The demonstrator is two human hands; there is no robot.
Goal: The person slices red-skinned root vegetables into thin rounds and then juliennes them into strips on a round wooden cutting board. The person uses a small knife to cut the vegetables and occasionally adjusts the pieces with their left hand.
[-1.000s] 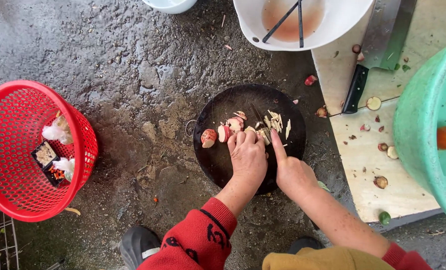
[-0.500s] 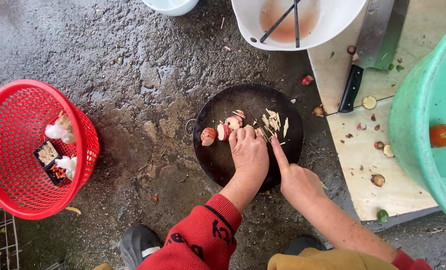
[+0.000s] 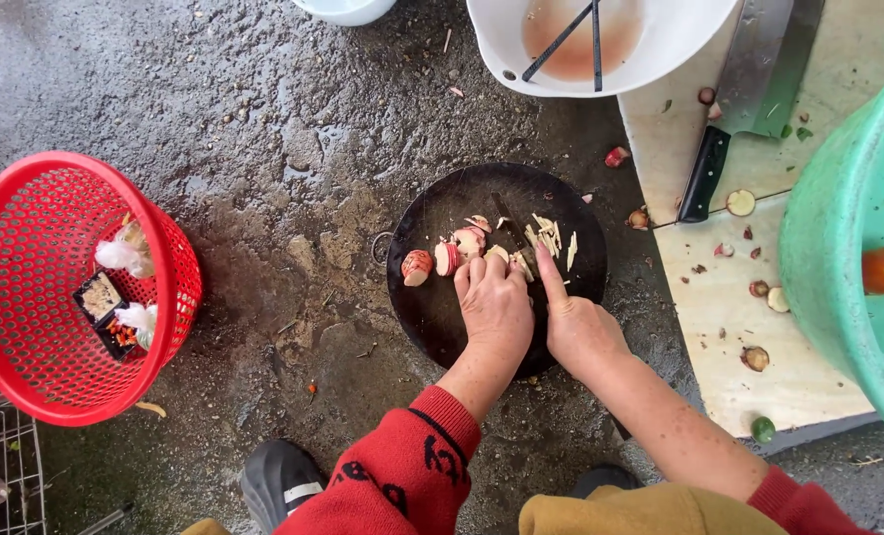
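Observation:
A round black chopping board (image 3: 432, 307) lies on the wet concrete ground. On it are red-skinned round slices (image 3: 417, 266) and a small heap of pale thin strips (image 3: 553, 238). My left hand (image 3: 496, 307) presses down on the pieces in the board's middle, fingers curled. My right hand (image 3: 578, 332) sits beside it and grips a dark knife (image 3: 513, 236), forefinger stretched along the blade's back. The blade lies among the cut pieces just beyond my left fingertips. The knife's handle is hidden in my palm.
A red mesh basket (image 3: 26, 376) with scraps stands at the left. At the top is a white basin (image 3: 679, 45) of reddish liquid. A cleaver (image 3: 734, 94) lies on a pale slab (image 3: 798, 376), and a green tub (image 3: 828, 248) stands at the right. A wire rack (image 3: 1, 466) is at the bottom left.
My right hand has shifted a little to the right and back with the knife. My left hand stays on the pieces. Basket, basin and cleaver have not moved.

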